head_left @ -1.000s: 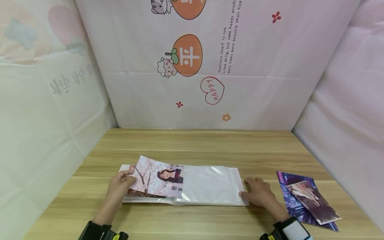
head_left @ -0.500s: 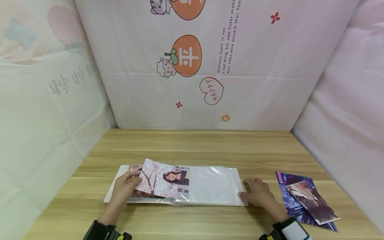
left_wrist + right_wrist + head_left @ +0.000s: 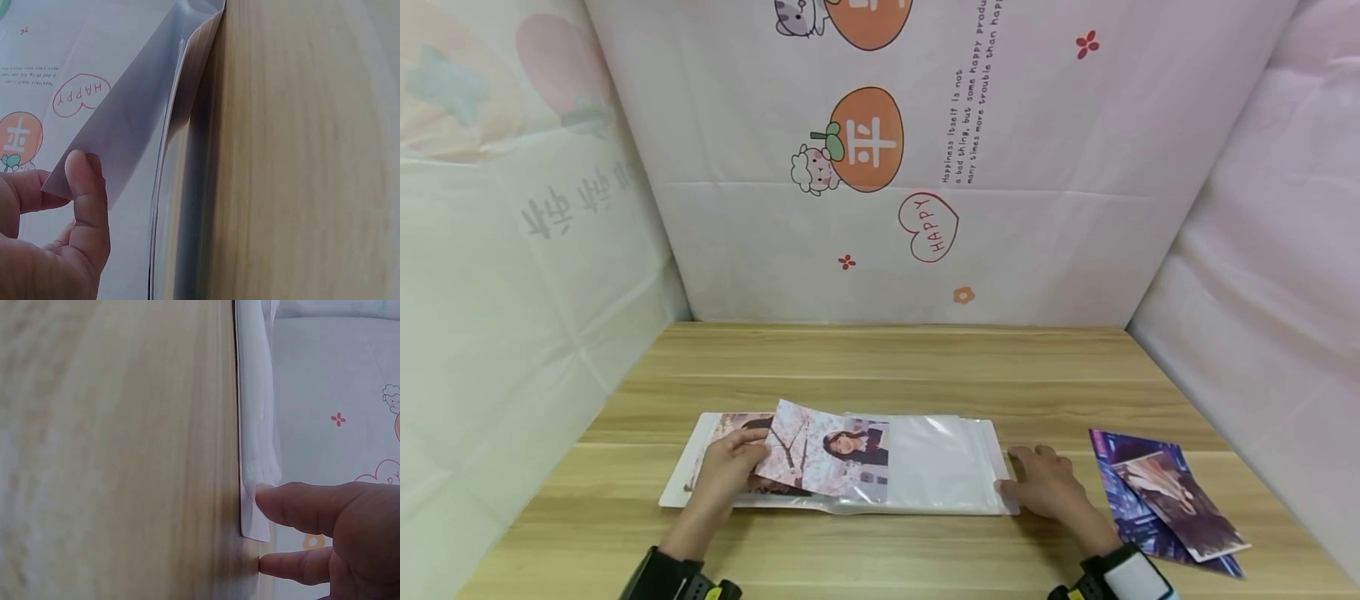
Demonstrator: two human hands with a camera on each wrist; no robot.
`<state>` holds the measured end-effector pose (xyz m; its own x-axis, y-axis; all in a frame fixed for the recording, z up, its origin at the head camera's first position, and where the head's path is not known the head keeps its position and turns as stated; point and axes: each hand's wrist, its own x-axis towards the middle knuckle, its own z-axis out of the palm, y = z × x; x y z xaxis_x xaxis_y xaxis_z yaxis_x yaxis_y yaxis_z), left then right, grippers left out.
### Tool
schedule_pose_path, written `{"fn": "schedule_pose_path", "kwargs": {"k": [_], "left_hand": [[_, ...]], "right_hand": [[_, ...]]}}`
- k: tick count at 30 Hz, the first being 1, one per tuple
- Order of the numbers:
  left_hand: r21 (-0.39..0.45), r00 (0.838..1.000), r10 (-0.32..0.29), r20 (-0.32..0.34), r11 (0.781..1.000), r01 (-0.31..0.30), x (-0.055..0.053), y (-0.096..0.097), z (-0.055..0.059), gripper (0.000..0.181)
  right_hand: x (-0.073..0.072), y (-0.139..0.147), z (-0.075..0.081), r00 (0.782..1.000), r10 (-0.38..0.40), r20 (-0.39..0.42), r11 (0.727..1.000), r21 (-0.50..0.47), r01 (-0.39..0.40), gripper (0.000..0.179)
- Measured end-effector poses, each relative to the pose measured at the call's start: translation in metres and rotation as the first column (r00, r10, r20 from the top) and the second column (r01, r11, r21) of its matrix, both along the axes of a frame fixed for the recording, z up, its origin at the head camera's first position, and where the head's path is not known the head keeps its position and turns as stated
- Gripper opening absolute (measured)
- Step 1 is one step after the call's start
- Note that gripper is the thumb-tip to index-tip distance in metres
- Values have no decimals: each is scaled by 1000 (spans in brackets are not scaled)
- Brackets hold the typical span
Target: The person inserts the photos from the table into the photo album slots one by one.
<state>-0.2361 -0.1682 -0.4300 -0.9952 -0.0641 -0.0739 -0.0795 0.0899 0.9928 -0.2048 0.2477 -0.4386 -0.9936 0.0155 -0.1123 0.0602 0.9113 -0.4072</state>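
Note:
An open photo album (image 3: pixel 936 467) with clear plastic sleeves lies flat on the table. My left hand (image 3: pixel 726 467) pinches the left end of a photo print (image 3: pixel 793 442), which shows a person among pink blossoms. That end is raised above the album, as the left wrist view shows the print (image 3: pixel 119 106) slanting up to the thumb and a finger. The print's right end appears to be inside the clear sleeve. Another picture (image 3: pixel 718 437) shows on the left page, partly covered. My right hand (image 3: pixel 1048 483) presses its thumb (image 3: pixel 294 503) on the album's right edge, fingers resting on the table.
To the right, a small brownish photo (image 3: pixel 1183 504) lies over a larger blue-purple picture (image 3: pixel 1131 492) on the wooden table (image 3: pixel 880 367). White printed cloth (image 3: pixel 1037 167) hangs at the back and both sides.
My left hand has moved right with the blossom photo, whose right end has slid further along the sleeve. More of the left page shows. The right hand has stayed in place.

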Motion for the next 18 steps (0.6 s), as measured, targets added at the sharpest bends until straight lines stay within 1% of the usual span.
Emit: {"fn": "schedule_pose_path", "kwargs": {"k": [4,9,13,18], "left_hand": [[29,1000,-9,-3,1000,9,0,6,-1,31],[24,1000,-20,-2,1000,20,0,14,-4,30],[20,1000,-30,-7,999,30,-2,20,-6,30],[24,999,-39,4,999,38,-3,26,-7,30]], "right_hand": [[0,0,0,1000,0,0,1000,1,0,61],[0,0,0,1000,-2,5,1000,0,2,61],[0,0,0,1000,-4,8,1000,0,4,62],[0,1,0,1000,-6,6,1000,1,6,62]]}}
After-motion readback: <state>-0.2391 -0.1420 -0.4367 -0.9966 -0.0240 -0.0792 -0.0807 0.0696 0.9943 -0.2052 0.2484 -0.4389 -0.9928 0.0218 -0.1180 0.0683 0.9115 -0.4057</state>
